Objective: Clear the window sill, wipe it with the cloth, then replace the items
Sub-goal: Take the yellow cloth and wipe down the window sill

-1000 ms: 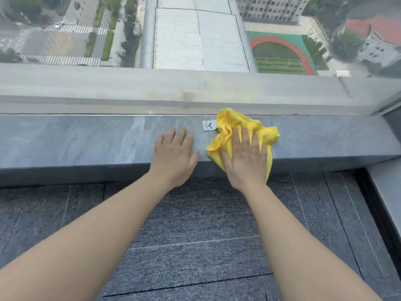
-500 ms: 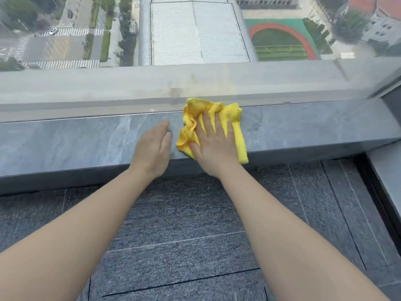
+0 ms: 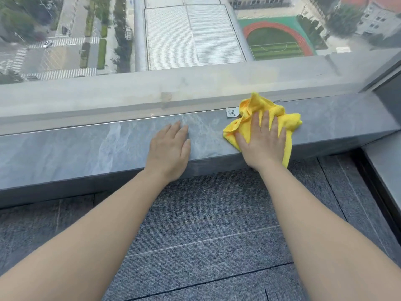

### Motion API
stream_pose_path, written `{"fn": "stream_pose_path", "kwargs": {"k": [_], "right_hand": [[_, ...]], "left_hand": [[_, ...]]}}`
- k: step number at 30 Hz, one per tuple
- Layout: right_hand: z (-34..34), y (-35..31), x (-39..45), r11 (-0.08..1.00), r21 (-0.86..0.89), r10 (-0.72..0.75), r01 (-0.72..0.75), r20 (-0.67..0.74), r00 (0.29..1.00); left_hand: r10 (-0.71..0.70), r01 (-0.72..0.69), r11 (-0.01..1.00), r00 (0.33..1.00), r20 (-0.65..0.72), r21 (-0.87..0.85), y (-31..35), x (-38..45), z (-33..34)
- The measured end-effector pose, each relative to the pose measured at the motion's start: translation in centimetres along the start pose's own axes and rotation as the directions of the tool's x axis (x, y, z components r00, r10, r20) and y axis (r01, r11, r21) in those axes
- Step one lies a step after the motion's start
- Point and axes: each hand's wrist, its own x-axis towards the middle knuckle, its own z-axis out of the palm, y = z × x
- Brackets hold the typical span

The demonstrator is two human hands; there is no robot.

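Note:
A grey marbled stone window sill (image 3: 86,146) runs across the view below the glass. A crumpled yellow cloth (image 3: 267,111) lies on its right part, one corner hanging over the front edge. My right hand (image 3: 262,142) presses flat on the cloth with fingers spread. A small white tag (image 3: 231,112) of the cloth sticks out at its left, near the glass. My left hand (image 3: 169,148) rests flat on the bare sill to the left of the cloth, fingers together, holding nothing. No other items show on the sill.
The window glass (image 3: 195,40) rises straight behind the sill, with streets and a sports field far below. Grey carpet tiles (image 3: 206,224) cover the floor under my arms. A dark frame and a second ledge (image 3: 384,166) stand at the right corner.
My right hand has slid the cloth to the right along the sill, away from my left hand. The white tag shows again. My left hand stays on the sill.

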Motion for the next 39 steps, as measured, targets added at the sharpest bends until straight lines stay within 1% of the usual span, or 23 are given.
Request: {"fn": "stream_pose_path", "kwargs": {"k": [4, 6, 7, 8, 10, 12, 13, 14, 15, 17, 20, 23, 25, 27, 30, 32, 33, 34, 35, 37, 39], "right_hand": [[-0.4, -2.5, 1.6, 0.979, 0.083, 0.184, -0.186, 0.027, 0.983], [-0.3, -4.1, 2.0, 0.973, 0.099, 0.204, -0.207, 0.038, 0.978], [-0.2, -4.7, 2.0, 0.981, 0.088, 0.169, -0.17, 0.026, 0.985], [0.0, -4.8, 1.7, 0.992, 0.072, 0.104, -0.104, 0.003, 0.995], [0.3, -4.0, 1.1, 0.994, 0.026, -0.1, 0.102, -0.05, 0.994], [0.2, -2.0, 0.7, 0.949, -0.028, -0.315, 0.314, -0.045, 0.948], [0.1, -0.8, 0.7, 0.921, -0.048, -0.387, 0.386, -0.024, 0.922], [-0.1, 0.2, 0.8, 0.903, -0.061, -0.426, 0.424, -0.006, 0.905], [-0.2, 1.1, 0.9, 0.9, -0.067, -0.432, 0.432, 0.002, 0.902], [-0.4, 2.8, 1.3, 0.926, -0.058, -0.375, 0.374, -0.005, 0.927], [-0.7, 5.4, 1.9, 0.979, -0.03, -0.204, 0.204, -0.022, 0.979], [-1.2, 7.6, 2.8, 0.999, 0.023, -0.044, 0.045, -0.037, 0.998], [-1.6, 8.2, 3.6, 0.998, 0.045, 0.045, -0.044, -0.036, 0.998], [-1.8, 8.0, 4.4, 0.99, 0.068, 0.126, -0.123, -0.031, 0.992], [-2.1, 6.6, 5.8, 0.967, 0.116, 0.231, -0.229, -0.012, 0.973], [-2.2, 5.5, 6.4, 0.951, 0.127, 0.285, -0.283, 0.006, 0.959], [-2.1, 5.1, 6.5, 0.95, 0.126, 0.286, -0.285, 0.007, 0.958], [-2.1, 4.9, 6.5, 0.959, 0.119, 0.258, -0.256, -0.002, 0.966], [-2.0, 4.9, 6.2, 0.976, 0.101, 0.194, -0.19, -0.022, 0.981], [-1.7, 5.6, 5.3, 0.999, 0.046, -0.013, 0.016, -0.069, 0.998], [-1.6, 7.1, 4.6, 0.979, -0.003, -0.203, 0.204, -0.071, 0.977]], "left_hand": [[0.027, -0.027, 0.999, 1.0, 0.0, 0.037, 0.7, 0.6, 0.5], [0.034, -0.034, 0.999, 0.999, -0.017, 0.035, 0.8, 0.9, 0.6], [0.046, -0.045, 0.998, 0.998, -0.031, 0.033, 0.9, 1.1, 0.6], [0.064, -0.062, 0.998, 0.997, -0.046, 0.034, 1.0, 1.2, 0.7], [0.087, -0.085, 0.996, 0.995, -0.058, 0.036, 1.4, 1.6, 0.9], [0.091, -0.089, 0.996, 0.994, -0.058, 0.024, 2.1, 2.2, 1.2], [0.096, -0.096, 0.995, 0.994, -0.055, 0.016, 2.6, 2.4, 1.4], [0.107, -0.106, 0.994, 0.993, -0.049, 0.014, 3.2, 2.7, 1.6], [0.121, -0.12, 0.993, 0.992, -0.04, 0.016, 3.9, 2.9, 1.7], [0.138, -0.138, 0.99, 0.99, -0.002, 0.022, 5.3, 3.4, 2.2], [0.176, -0.177, 0.983, 0.984, 0.025, 0.038, 7.3, 4.4, 3.1], [0.224, -0.227, 0.971, 0.973, 0.045, 0.08, 8.9, 5.3, 4.4], [0.244, -0.249, 0.96, 0.968, 0.05, 0.125, 9.4, 5.6, 4.9], [0.233, -0.238, 0.958, 0.971, 0.048, 0.162, 9.5, 5.8, 5.2], [0.219, -0.221, 0.96, 0.975, 0.033, 0.169, 9.6, 5.6, 5.4], [0.216, -0.216, 0.962, 0.976, 0.023, 0.166, 9.8, 5.5, 5.5], [0.211, -0.211, 0.963, 0.977, 0.02, 0.166, 9.9, 5.5, 5.5], [0.204, -0.204, 0.965, 0.979, 0.016, 0.163, 10.0, 5.6, 5.5], [0.197, -0.196, 0.968, 0.98, 0.009, 0.154, 10.0, 5.7, 5.5], [0.187, -0.184, 0.975, 0.982, -0.011, 0.128, 10.2, 5.9, 5.5], [0.183, -0.179, 0.978, 0.982, -0.033, 0.111, 10.5, 6.0, 5.5]]}}
